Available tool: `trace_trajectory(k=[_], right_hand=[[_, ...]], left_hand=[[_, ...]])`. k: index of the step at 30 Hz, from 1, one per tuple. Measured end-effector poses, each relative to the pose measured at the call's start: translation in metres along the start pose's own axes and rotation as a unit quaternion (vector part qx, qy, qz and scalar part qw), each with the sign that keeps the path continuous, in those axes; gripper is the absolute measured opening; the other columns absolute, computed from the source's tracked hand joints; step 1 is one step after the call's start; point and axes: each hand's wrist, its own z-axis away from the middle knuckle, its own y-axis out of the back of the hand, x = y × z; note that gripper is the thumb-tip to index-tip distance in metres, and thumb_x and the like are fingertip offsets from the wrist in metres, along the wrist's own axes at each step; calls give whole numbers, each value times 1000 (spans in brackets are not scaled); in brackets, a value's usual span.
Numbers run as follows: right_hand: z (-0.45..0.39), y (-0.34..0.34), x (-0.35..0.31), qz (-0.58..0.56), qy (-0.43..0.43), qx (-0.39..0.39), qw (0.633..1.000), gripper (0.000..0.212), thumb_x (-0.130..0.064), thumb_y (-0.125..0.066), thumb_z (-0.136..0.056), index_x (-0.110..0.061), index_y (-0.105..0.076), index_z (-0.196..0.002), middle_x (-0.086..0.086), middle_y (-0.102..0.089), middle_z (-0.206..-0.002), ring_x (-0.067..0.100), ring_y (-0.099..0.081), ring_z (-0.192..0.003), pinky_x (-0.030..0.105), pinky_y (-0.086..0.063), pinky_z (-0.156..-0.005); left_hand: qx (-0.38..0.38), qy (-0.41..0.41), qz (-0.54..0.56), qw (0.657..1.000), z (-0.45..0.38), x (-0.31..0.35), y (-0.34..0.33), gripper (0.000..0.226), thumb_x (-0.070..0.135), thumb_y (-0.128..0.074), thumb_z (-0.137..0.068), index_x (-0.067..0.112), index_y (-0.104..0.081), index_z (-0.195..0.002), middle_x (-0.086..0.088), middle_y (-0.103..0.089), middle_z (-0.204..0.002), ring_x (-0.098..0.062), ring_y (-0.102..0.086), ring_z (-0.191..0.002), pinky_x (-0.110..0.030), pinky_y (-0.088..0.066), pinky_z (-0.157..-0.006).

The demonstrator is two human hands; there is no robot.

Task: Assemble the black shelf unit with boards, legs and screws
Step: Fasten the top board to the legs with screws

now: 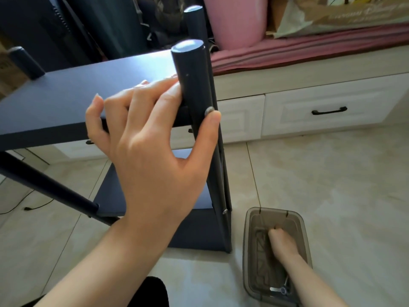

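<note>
The black shelf unit stands on the tiled floor with its top board level and a lower board beneath. My left hand rests on the top board's front right corner, fingers against the upright black leg and thumb touching a silver screw in that leg. My right hand reaches down into a smoky plastic box on the floor; its fingers are curled and hidden, so what they hold cannot be seen. A small metal tool lies in the box's near end.
Two more leg tops rise behind the top board. White drawers with black handles run along the back under a pink cushion. A cable trails on the floor at left.
</note>
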Motion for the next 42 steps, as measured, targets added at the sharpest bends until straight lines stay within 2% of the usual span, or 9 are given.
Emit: trace_trajectory(k=[2,6,13,20,23,27,31,37,42], right_hand=[[-3,4,0,3,3,-11,1000,29,-19,-33,-99,-9,-60,-105,19,-63,-115,36,-59,-105,38,-46,-90],[-10,20,-3,80,52,-42,995,28,-17,-35,-100,-17,-53,-79,12,-61,-98,23,-55,-82,29,-36,-61],[-21,58,-18,138,88,27,986,15,-8,-37,-96,-15,-43,-85,18,-62,-115,28,-59,-98,29,-37,-73],[-8,81,-47,176,89,33,980,21,-15,-46,-99,-16,-47,-77,11,-62,-96,31,-63,-98,32,-40,-72],[22,86,-90,86,171,54,980,20,-26,-43,-104,-12,-53,-95,14,-65,-100,32,-61,-95,35,-44,-76],[72,90,-151,-169,204,87,960,31,-28,-32,-107,-15,-53,-88,8,-66,-85,20,-63,-80,34,-51,-71],[111,86,-181,-330,156,41,930,35,-25,-30,-105,-12,-51,-81,6,-67,-73,18,-63,-69,30,-50,-63],[134,70,-188,-387,33,-45,920,33,-27,-29,-101,-11,-56,-89,19,-69,-95,29,-66,-88,47,-53,-93],[132,61,-195,-432,15,-24,901,31,-26,-29,-102,-12,-52,-87,15,-59,-93,28,-54,-86,39,-47,-80]], left_hand=[[-4,2,-6,1000,0,0,0,45,50,-52,-98,15,-73,-115,4,-67,-119,-25,-54,-122,-62,-22,-113],[-9,5,-9,1000,0,0,0,46,52,-50,-98,16,-72,-115,6,-66,-120,-23,-53,-123,-61,-20,-114],[7,0,-6,1000,0,0,-2,40,49,-55,-97,18,-73,-115,8,-65,-119,-24,-53,-122,-56,-19,-116],[21,-16,-18,999,0,-2,-6,41,50,-57,-97,17,-73,-116,7,-68,-121,-25,-55,-118,-50,-28,-105],[22,-11,-20,999,-1,0,-8,43,53,-57,-96,18,-74,-116,7,-68,-121,-26,-56,-118,-43,-25,-102],[19,-9,-26,999,-4,1,-8,45,53,-59,-94,17,-73,-117,5,-68,-123,-27,-56,-119,-41,-23,-100],[7,-8,-27,1000,-6,2,-6,46,54,-60,-94,18,-73,-118,4,-68,-124,-26,-54,-118,-41,-23,-99],[-15,2,-21,1000,-10,4,-2,45,53,-60,-92,20,-71,-120,5,-68,-124,-26,-53,-118,-42,-23,-96],[-29,13,-19,999,-15,2,1,42,51,-60,-92,22,-72,-119,5,-67,-126,-26,-53,-120,-42,-23,-96]])
